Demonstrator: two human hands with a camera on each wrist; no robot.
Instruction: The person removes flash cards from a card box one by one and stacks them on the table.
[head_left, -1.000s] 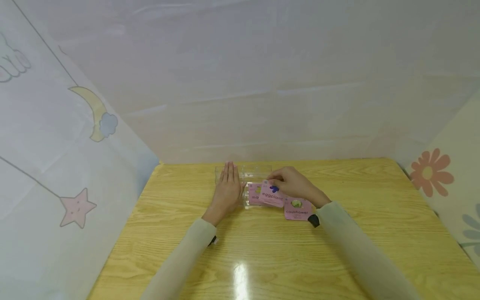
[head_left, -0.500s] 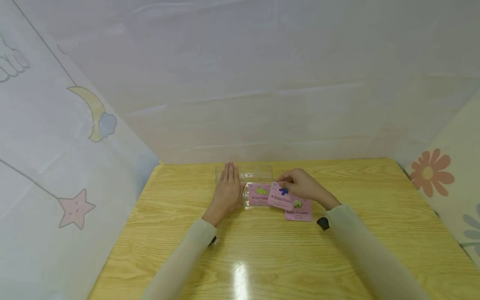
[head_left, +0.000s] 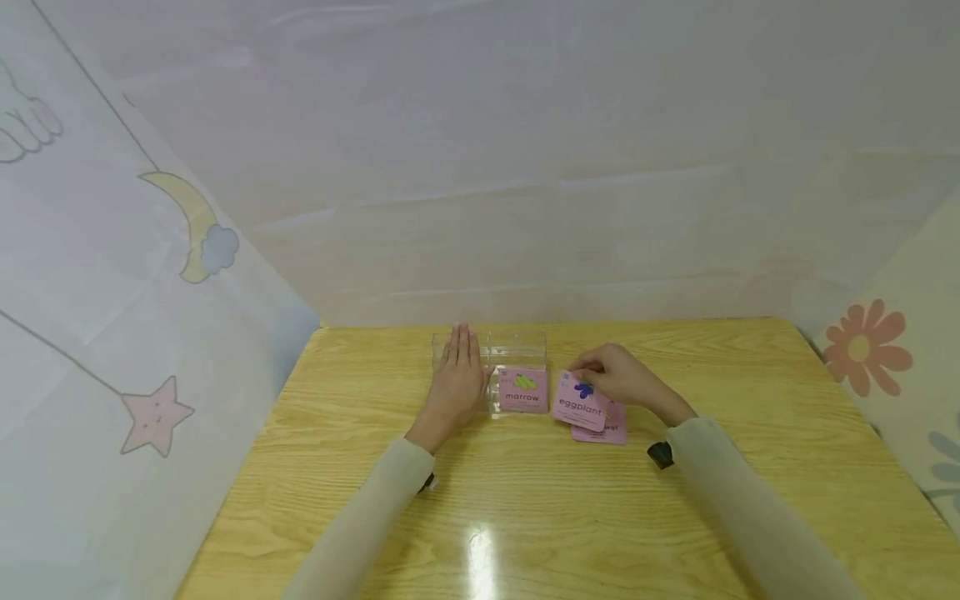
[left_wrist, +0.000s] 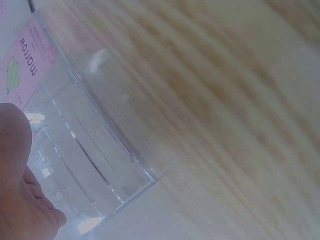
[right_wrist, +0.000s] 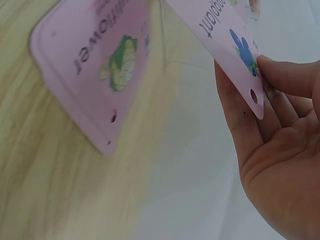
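Between thumb and fingers, my right hand (head_left: 618, 375) pinches a pink eggplant card (head_left: 579, 403) by its upper right corner. In the head view that card overlaps the pink cauliflower card (right_wrist: 100, 65), which lies on the table; the right wrist view shows the two apart. With straight fingers, my left hand (head_left: 456, 379) rests on the left part of a clear plastic organizer (left_wrist: 95, 150) with several compartments. A pink marrow card (head_left: 523, 390) sits in the organizer's front right part, just right of the left thumb.
The wooden table (head_left: 480, 492) meets a pale draped wall (head_left: 525, 208) close behind the organizer. More printed wall sheets stand on both sides, with a star (head_left: 156, 415) at left and a flower (head_left: 866, 346) at right.
My right hand has moved right and slightly toward me with the eggplant card, off the marrow card, which is now fully visible, and over the cauliflower card. My left hand has stayed put.
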